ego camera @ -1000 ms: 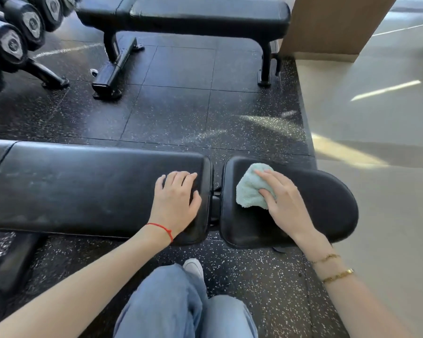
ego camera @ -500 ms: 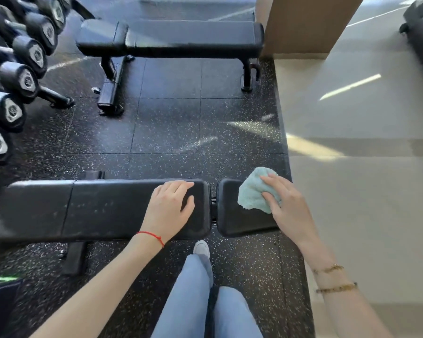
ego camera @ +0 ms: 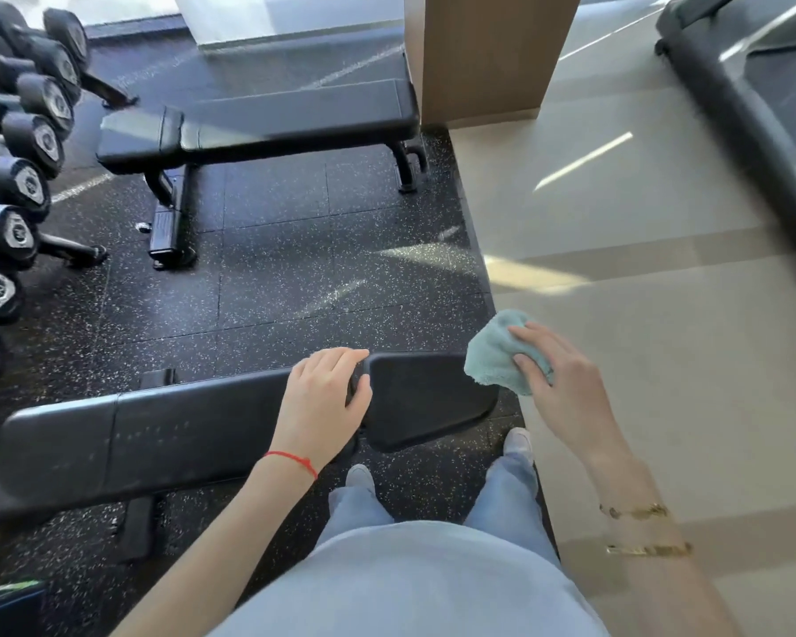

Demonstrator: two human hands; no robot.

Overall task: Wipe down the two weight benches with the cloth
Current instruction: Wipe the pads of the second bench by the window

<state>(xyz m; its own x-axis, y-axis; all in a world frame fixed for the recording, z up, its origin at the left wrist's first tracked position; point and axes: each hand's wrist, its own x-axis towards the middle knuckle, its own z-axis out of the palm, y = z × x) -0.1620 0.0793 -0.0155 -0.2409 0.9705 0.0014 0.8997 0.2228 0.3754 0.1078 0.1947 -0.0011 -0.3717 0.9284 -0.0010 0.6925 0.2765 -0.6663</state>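
Note:
The near black weight bench (ego camera: 157,434) runs left to right in front of me, its small seat pad (ego camera: 426,397) at the right end. My left hand (ego camera: 325,402) rests on the gap between the long pad and the seat pad, fingers spread. My right hand (ego camera: 566,383) holds a bunched pale teal cloth (ego camera: 495,351) just off the seat pad's far right corner, above the floor edge. A second black bench (ego camera: 272,126) stands farther back, parallel to the first.
A rack of black dumbbells (ego camera: 15,177) lines the left side. A tan pillar (ego camera: 483,52) stands behind the far bench's right end. Beige floor (ego camera: 662,291) lies to the right, with a dark treadmill (ego camera: 754,108) at top right. My legs (ego camera: 364,498) stand by the near bench.
I have risen and stepped back, so the view is higher and wider. My right hand has carried the cloth rightward off the seat pad's end; my left hand stayed at the pad gap.

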